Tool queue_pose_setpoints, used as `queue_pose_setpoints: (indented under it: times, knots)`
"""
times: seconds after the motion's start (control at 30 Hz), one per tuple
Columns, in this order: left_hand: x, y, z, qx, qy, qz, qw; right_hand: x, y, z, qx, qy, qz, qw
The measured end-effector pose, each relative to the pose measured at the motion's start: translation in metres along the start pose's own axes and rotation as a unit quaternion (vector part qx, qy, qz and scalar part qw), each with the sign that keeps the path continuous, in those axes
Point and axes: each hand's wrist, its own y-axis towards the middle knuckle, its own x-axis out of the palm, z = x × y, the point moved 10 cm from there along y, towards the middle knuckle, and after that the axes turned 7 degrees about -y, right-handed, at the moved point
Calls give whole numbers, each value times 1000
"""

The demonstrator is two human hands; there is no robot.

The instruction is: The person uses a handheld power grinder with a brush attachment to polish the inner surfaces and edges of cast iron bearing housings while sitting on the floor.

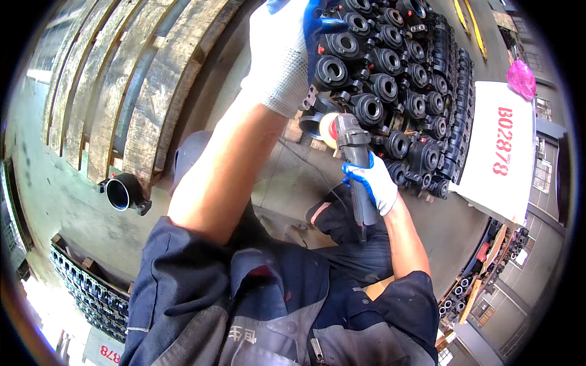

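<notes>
My right hand [379, 184], in a white glove with blue on the fingers, is closed around the dark body of an angle grinder [352, 145]. Its pale round disc [329, 130] with a red centre is beside a black ring-shaped casting [310, 126] at the near edge of the stack. My left hand [282, 43], gloved alike, reaches far forward to the upper edge, which cuts off part of it. One blue finger stretches out to the right over the black castings [386, 87]; nothing shows in that hand.
Wooden pallets [143, 91] stand at the left, with one loose black casting [124, 193] by their near corner. A white board [499, 146] with red marking borders the stack on the right, topped by a pink bag [521, 80]. A thin cable [293, 152] crosses the floor.
</notes>
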Motion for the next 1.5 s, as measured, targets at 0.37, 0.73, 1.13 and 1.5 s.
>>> queue_pose_setpoints:
  times: [0.37, 0.73, 1.13, 1.5]
  knots:
    - [-7, -3, 51, 125, 144, -6, 982, 9, -6, -17, -26, 2, -4, 1000]
    - [0, -9, 80, 178, 311, -30, 933, 29, 36, -54, -21, -34, -11, 999]
    - [-19, 0, 56, 24, 67, 50, 996, 29, 63, -79, -8, -32, -20, 999]
    - [-21, -2, 46, -8, -102, 32, 994, 28, 44, -64, 4, -3, -63, 998]
